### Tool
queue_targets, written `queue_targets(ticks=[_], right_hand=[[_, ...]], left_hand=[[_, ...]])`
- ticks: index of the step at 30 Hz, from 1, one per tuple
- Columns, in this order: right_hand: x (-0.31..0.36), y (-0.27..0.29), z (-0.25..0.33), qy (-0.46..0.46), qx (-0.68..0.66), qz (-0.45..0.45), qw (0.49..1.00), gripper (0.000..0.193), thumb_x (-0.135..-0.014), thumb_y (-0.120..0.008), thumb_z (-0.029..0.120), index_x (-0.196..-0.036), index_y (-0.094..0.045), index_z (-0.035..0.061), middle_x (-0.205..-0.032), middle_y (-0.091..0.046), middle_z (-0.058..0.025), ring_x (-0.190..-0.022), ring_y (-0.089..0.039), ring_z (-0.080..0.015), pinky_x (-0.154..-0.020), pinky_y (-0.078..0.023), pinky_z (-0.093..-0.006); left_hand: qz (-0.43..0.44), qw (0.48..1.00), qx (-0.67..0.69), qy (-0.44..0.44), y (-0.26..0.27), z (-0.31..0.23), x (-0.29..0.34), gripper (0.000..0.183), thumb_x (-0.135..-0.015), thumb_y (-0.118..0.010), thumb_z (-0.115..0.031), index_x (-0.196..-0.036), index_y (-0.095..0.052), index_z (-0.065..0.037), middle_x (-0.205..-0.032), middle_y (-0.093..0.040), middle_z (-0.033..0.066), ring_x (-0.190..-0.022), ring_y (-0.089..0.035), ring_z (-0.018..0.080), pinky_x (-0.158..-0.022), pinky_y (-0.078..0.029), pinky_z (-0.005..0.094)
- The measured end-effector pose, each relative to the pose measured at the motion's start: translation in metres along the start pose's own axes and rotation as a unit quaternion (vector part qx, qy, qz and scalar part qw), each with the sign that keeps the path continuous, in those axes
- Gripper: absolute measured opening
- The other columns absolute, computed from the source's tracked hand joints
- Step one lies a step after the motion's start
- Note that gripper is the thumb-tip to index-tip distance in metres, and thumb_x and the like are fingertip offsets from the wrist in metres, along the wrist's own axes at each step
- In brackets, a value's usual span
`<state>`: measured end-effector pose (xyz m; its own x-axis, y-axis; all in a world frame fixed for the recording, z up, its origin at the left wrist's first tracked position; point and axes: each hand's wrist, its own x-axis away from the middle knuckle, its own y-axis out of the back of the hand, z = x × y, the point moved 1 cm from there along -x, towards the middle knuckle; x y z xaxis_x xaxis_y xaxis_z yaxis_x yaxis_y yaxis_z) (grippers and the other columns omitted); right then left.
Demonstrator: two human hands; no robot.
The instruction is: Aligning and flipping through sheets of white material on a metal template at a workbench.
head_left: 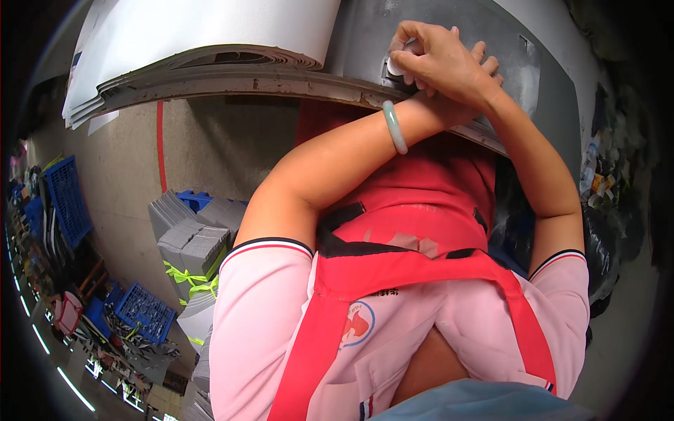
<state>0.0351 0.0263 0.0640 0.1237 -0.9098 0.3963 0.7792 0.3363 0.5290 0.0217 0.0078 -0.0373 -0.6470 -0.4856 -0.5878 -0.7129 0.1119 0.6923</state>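
My forearms cross over the grey worktable (358, 42). My right hand (446, 67) lies above the left one, with its thumb and forefinger pinched on a small white rounded piece (396, 67). That piece sits by a small dark fitting (388, 73) at the table's near edge. My left hand (486, 64) is mostly hidden under the right hand and wrist. Its visible fingers are stretched out and apart over the table. A pale green bangle (394, 126) circles my left forearm.
A thick stack of white sheets (210, 24), bent at the near side, covers the table's left part. Tied grey bundles (189, 242) stand on the floor at left. Blue crates (144, 312) lie farther left. Black bags (602, 245) are at right.
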Motion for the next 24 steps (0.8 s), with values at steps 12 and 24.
queue_targets(ticks=[12,24], right_hand=[[0.01,-0.003,-0.006,0.174,0.164,-0.057,0.969,0.023,-0.096,-0.07,0.024,-0.102,-0.069,0.0019,-0.087,-0.073,-0.0164,-0.078,-0.071,-0.0295,-0.076,-0.054,-0.0399],[0.023,-0.022,-0.007,0.189,0.354,-0.129,0.907,0.024,-0.094,-0.072,0.028,-0.104,-0.073,0.0069,-0.093,-0.074,-0.0126,-0.086,-0.071,-0.0291,-0.08,-0.054,-0.0402]], left_hand=[[0.048,0.996,-0.081,-0.007,0.001,0.002,0.0,0.041,-0.093,-0.059,-0.042,-0.129,-0.06,-0.022,-0.146,-0.051,0.0055,-0.146,-0.041,0.0328,-0.114,-0.026,0.0733],[0.118,0.955,-0.274,0.0,0.043,-0.035,-0.018,0.038,-0.098,-0.055,-0.031,-0.131,-0.062,-0.013,-0.129,-0.06,0.0116,-0.126,-0.054,0.0328,-0.114,-0.03,0.0618]])
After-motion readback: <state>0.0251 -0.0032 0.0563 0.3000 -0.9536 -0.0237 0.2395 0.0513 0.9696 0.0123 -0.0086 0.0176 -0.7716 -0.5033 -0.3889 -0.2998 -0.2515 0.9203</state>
